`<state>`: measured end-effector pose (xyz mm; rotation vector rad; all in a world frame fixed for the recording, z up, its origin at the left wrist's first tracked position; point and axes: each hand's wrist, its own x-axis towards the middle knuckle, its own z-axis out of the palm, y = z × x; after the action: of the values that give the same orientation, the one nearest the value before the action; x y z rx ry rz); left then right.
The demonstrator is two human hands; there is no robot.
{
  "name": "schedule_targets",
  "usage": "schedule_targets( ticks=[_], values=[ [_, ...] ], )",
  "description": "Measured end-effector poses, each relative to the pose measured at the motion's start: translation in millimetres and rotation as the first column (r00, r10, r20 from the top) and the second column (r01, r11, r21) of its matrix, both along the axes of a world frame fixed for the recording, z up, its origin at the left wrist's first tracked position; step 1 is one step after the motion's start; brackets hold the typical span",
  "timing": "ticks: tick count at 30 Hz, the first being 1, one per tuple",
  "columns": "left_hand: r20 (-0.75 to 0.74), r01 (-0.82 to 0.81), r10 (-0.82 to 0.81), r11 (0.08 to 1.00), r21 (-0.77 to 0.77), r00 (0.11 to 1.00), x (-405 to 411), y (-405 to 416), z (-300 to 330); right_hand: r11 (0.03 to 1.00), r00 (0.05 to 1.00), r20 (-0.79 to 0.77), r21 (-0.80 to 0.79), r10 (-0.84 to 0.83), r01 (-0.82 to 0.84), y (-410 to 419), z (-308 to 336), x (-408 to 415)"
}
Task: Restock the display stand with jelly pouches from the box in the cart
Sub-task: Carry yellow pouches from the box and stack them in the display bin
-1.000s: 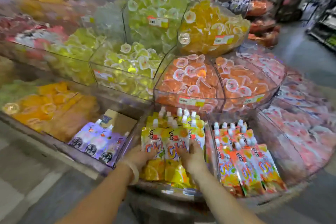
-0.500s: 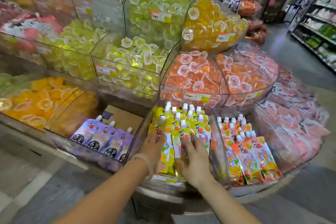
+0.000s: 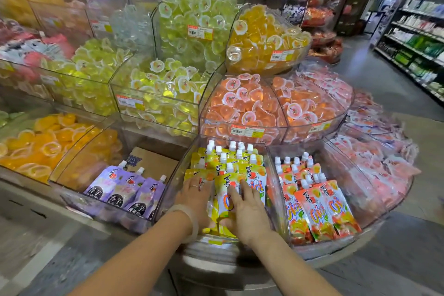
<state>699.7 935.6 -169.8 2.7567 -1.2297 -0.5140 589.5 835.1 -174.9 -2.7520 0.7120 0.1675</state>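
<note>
Yellow jelly pouches [image 3: 252, 175] with white caps fill a clear bin [image 3: 182, 170] at the front of the display stand. My left hand [image 3: 195, 197] lies flat on the left pouches, a ring on one finger and a pale bangle at the wrist. My right hand [image 3: 247, 211] rests on the front pouch with its fingers spread and straight, the thumb tucked under the pouch's lower edge. Neither the box nor the cart is in view.
Orange pouches [image 3: 317, 206] fill the bin to the right. Purple pouches [image 3: 125, 190] lie in the left bin with a brown cardboard piece [image 3: 153, 163] behind them. Bins of jelly cups [image 3: 240, 108] rise above. An aisle with shelves [image 3: 418, 38] runs at right.
The view has swung left and closer. Both hands have slid lower on the yellow pouches, pressing the front ones down flat.
</note>
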Motion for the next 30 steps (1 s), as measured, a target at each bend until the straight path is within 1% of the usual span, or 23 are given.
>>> schedule_targets(
  ticks=[3,5,7,10,13,17,20,22,25,30],
  values=[
    [0.063,0.047,-0.044,0.998,-0.039,0.997,-12.8,-17.5,18.2,0.997,0.992,0.105,0.039,-0.066,0.062,-13.6,13.8,-11.2],
    [0.101,0.113,-0.107,0.992,-0.060,0.989,-27.8,-38.3,36.3,0.995,0.981,0.163,0.017,-0.105,0.103,-30.1,27.9,-25.6],
    [0.159,0.196,-0.187,0.980,-0.044,0.969,-48.7,-65.9,55.1,0.987,0.967,0.203,-0.021,-0.153,0.160,-52.8,43.2,-46.3],
    [0.176,0.286,-0.272,0.956,-0.061,0.946,-87.9,-116.0,73.4,0.956,0.939,0.223,-0.072,-0.262,0.284,-94.1,59.9,-89.3],
    [0.182,0.399,-0.387,0.916,-0.032,0.904,-145.6,-164.4,87.2,0.902,0.895,0.192,-0.080,-0.403,0.424,-134.2,72.3,-150.6],
    [0.225,0.536,-0.513,0.842,-0.057,0.829,-237.0,-223.8,91.3,0.806,0.822,0.161,-0.166,-0.546,0.568,-178.9,77.3,-253.1],
    [0.212,0.627,-0.613,0.779,0.001,0.761,-306.9,-267.1,86.5,0.740,0.762,0.104,-0.186,-0.639,0.646,-205.3,76.2,-332.7],
    [0.202,0.680,-0.671,0.733,0.034,0.713,-354.8,-293.2,82.7,0.683,0.704,0.093,-0.181,-0.704,0.707,-219.9,73.2,-385.0],
    [0.179,0.750,-0.743,0.660,0.041,0.644,-421.7,-328.2,75.2,0.590,0.609,0.066,-0.184,-0.790,0.786,-235.6,66.6,-457.8],
    [0.159,0.853,-0.854,0.513,0.098,0.496,-516.5,-384.9,65.8,0.417,0.432,0.041,-0.193,-0.901,0.888,-258.7,57.6,-557.7]
  ],
)
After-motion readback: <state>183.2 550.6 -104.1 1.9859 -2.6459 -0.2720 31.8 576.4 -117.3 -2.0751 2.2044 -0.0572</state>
